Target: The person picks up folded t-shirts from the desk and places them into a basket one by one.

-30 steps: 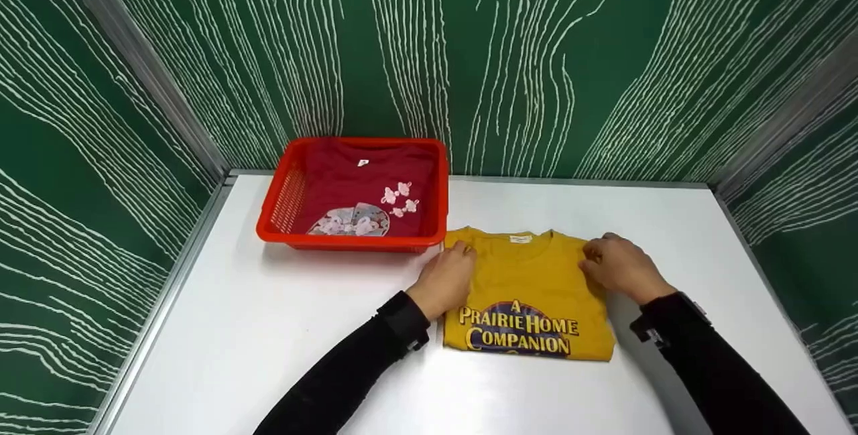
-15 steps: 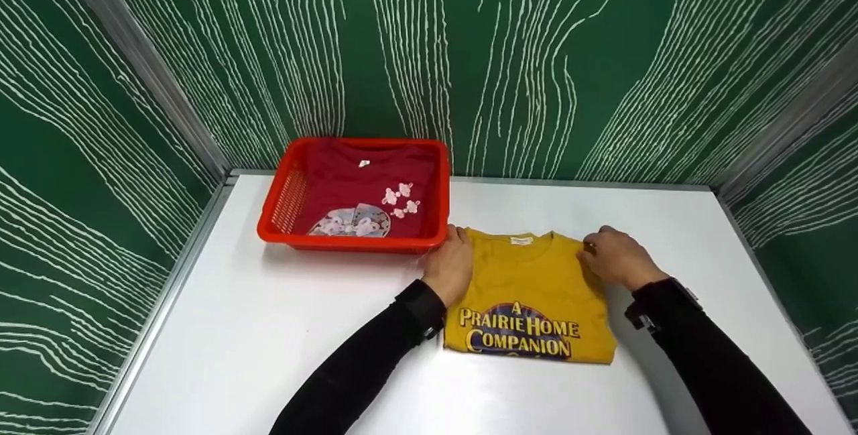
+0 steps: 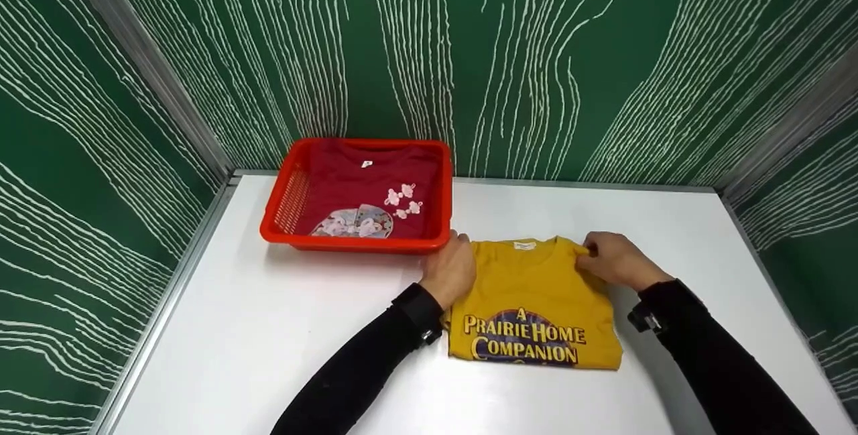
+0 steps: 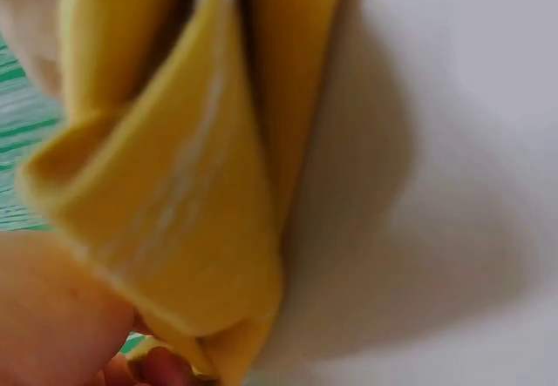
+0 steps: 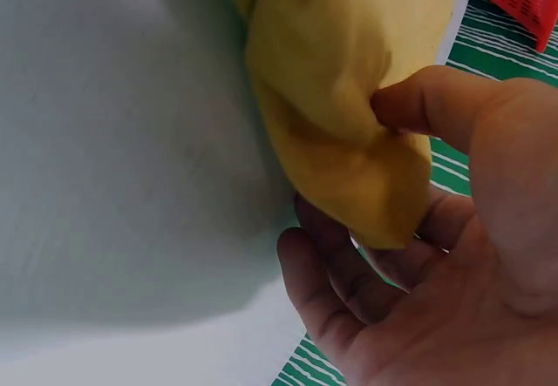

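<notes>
A folded yellow T-shirt [image 3: 529, 281] with "A Prairie Home Companion" printed on it lies on the white table, collar towards the back wall. My left hand [image 3: 450, 267] grips its upper left corner, close to the basket; those fingertips are hidden in the head view. In the left wrist view, folded yellow cloth [image 4: 192, 194] hangs over the table beside the hand [image 4: 57, 312]. My right hand [image 3: 618, 261] pinches the upper right corner. The right wrist view has the thumb on top of the cloth [image 5: 340, 133] and the fingers beneath, the corner raised off the table.
A red plastic basket [image 3: 362, 244] stands at the back left, holding a folded dark red T-shirt [image 3: 355, 187] with pink flower decorations. Green walls [image 3: 523, 73] with white lines enclose the white table [image 3: 288, 334] at the back and sides.
My left hand has moved up along the shirt's left side to its upper corner. The shirt has shifted slightly towards me, its upper corners now lifted. My right hand stays at its corner.
</notes>
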Tool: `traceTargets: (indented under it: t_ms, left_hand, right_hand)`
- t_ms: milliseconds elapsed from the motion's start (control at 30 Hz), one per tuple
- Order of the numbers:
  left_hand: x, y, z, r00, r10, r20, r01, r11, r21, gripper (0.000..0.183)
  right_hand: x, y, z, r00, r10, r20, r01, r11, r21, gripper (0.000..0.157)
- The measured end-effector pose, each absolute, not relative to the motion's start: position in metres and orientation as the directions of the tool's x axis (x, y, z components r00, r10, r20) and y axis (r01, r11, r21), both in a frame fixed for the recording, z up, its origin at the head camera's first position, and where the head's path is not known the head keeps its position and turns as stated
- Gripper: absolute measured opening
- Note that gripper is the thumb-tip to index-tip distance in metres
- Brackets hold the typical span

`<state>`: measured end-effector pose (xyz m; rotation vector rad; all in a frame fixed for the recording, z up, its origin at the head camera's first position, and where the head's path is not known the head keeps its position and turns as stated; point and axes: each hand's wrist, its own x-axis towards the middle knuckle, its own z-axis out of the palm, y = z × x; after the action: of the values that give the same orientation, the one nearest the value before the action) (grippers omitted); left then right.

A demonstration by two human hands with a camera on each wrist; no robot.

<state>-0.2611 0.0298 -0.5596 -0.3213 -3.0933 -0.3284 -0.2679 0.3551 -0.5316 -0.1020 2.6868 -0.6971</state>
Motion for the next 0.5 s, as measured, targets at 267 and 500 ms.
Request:
traceTargets:
  t_ms: [267, 500]
  left_hand:
    - [-0.247, 0.024, -0.551, -0.948, 0.294, 0.124, 0.316, 0.916, 0.246, 0.020]
    - [-0.231, 0.018, -0.524, -0.928, 0.359, 0.100, 0.372, 0.868, 0.328, 0.010]
  right_hand:
    - [-0.269, 0.359, -0.525, -0.907, -0.182, -0.380, 0.021, 0.882, -0.472, 0.058]
    - [-0.263, 0.363, -0.510, -0.905, -0.212, -0.368, 0.004, 0.862, -0.507, 0.046]
